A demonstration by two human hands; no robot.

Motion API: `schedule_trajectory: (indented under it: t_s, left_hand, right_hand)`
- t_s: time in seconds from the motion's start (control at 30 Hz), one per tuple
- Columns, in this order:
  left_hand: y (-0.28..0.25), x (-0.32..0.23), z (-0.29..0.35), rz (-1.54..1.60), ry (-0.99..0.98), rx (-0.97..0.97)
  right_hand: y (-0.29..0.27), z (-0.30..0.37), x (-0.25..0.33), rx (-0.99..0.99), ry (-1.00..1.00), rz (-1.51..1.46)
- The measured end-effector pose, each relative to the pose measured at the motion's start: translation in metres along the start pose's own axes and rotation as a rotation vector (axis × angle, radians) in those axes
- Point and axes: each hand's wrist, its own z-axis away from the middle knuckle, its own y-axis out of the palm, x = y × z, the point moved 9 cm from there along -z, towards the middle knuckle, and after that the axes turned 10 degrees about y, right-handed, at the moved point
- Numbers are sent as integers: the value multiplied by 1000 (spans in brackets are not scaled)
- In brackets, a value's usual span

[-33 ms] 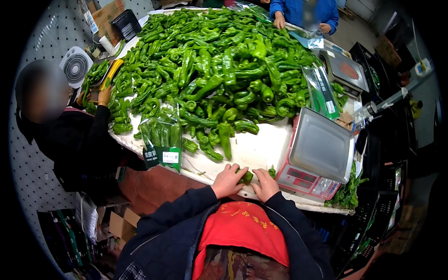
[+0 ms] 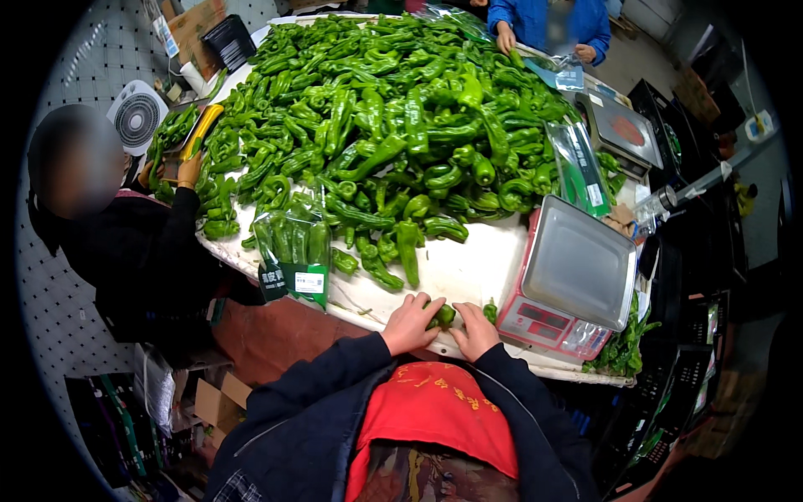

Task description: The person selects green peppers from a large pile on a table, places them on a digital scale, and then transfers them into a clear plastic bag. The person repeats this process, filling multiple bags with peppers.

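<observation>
Near the table's front edge, my left hand [image 2: 410, 325] curls its fingers over a green pepper [image 2: 443, 316]. My right hand [image 2: 474, 331] faces it from the other side, fingers bent and thumb toward that pepper. A second green pepper [image 2: 490, 310] shows past the right fingertips; its rest is hidden by the hand. Ahead lies a large heap of green peppers [image 2: 385, 117], with a few loose ones at its near end. To the left stands a clear bag of peppers [image 2: 293, 251] with a dark green lower part and a white label.
A red scale [image 2: 577, 259] with a grey pan stands right of my hands; another scale [image 2: 623, 130] is farther back. Between them lies a packed bag [image 2: 577, 167]. One person [image 2: 125, 226] holds a yellow-edged container at left; another in a blue jacket [image 2: 585, 25] stands across the table.
</observation>
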Motion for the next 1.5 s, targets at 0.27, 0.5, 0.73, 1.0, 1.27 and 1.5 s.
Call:
schedule_trajectory:
  t_s: [0.27,0.5,0.73,1.0,1.27,1.5]
  left_hand:
    - [-51,5,-7,271,174,-297]
    - [-202,53,60,-166,-122,-859]
    - [-227,209,198,-225,-723,-1060]
    - [-189,269,194,981,-779,-888]
    - [-175,232,183,1511,-471,-1062]
    - [-191,161,160,1724,-213,-1077]
  right_hand:
    - [5,-51,-13,-218,75,-110]
    - [-17,-85,49,-220,-125,-26]
    - [101,-134,101,530,129,-676]
    - [213,-142,145,776,391,-915]
    - [193,-142,161,609,392,-1224]
    - [89,-117,182,582,196,-1337]
